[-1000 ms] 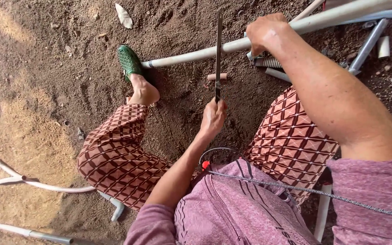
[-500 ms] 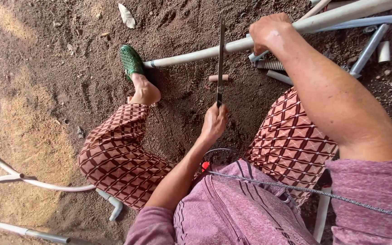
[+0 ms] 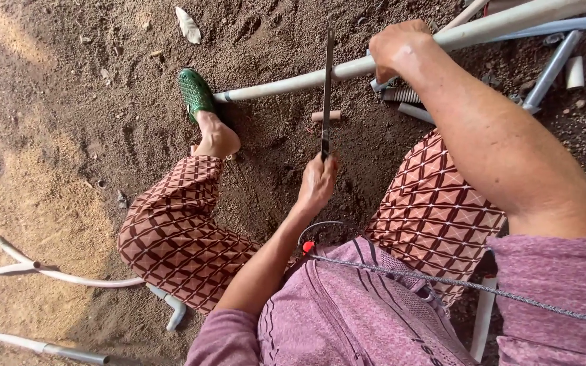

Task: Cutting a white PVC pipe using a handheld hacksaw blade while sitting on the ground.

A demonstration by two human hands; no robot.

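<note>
I see the white plastic pipe (image 3: 293, 83) lying across the dirt ground (image 3: 89, 135), its near end butted against my green shoe (image 3: 195, 91), which I judge braces it. My right hand (image 3: 396, 46) is clenched over the pipe further along, arm stretched forward, pinning it. My left hand (image 3: 317, 181), elbow bent between my knees, grips the hacksaw blade (image 3: 327, 88) upright across the pipe. A short pipe offcut (image 3: 325, 116) lies just beside the blade.

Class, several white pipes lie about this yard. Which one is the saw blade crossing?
The long white pipe held by the right hand, its end against the green shoe. The other pipes lie loose on the dirt, untouched.
</note>
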